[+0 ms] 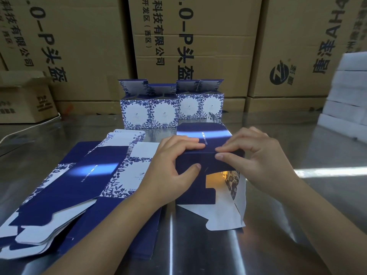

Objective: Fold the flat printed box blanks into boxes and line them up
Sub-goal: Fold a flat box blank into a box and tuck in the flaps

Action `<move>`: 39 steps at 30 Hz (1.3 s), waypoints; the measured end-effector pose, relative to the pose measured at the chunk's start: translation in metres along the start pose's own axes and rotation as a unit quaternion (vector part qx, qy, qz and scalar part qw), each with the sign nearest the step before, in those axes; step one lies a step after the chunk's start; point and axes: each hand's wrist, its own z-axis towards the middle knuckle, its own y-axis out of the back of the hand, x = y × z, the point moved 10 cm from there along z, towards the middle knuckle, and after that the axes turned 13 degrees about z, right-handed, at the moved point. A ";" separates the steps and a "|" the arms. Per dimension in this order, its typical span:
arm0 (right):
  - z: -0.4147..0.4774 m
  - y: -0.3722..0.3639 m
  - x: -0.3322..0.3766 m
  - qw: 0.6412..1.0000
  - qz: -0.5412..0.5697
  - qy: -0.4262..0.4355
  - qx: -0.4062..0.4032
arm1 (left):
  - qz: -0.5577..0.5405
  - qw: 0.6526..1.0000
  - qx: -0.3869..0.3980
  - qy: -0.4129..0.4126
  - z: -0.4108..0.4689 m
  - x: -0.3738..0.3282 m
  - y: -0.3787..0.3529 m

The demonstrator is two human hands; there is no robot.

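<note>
A: Hands? Box?
B: Left hand (170,165) and right hand (256,155) both grip the box (198,159) on the counter (297,195).
A: Others?
B: Blanks (79,185) left; four boxes (170,112) behind.

Steel table (278,245), reflective. On it: fanned pile of flat blue-and-white box blanks (79,185), left; four folded boxes (170,112) in a row at the back, flaps up; half-folded box (206,187), centre; white cable (29,126), far left.
</note>
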 end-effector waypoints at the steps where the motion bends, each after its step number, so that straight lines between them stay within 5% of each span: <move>1: 0.000 -0.001 0.001 1.000 -0.008 0.004 0.002 | 0.001 1.000 0.000 -0.001 0.000 0.000 0.000; 12: 0.002 -0.004 -0.006 0.998 0.012 -0.045 0.033 | -0.011 1.000 0.009 0.007 0.000 0.001 0.000; 22: 0.029 -0.020 -0.002 0.983 -0.042 -0.057 0.170 | 0.001 1.000 -0.012 0.011 0.002 0.006 0.003; 39: 0.020 -0.019 -0.011 0.995 0.056 -0.027 0.080 | 0.003 1.000 -0.015 0.009 0.003 0.009 0.002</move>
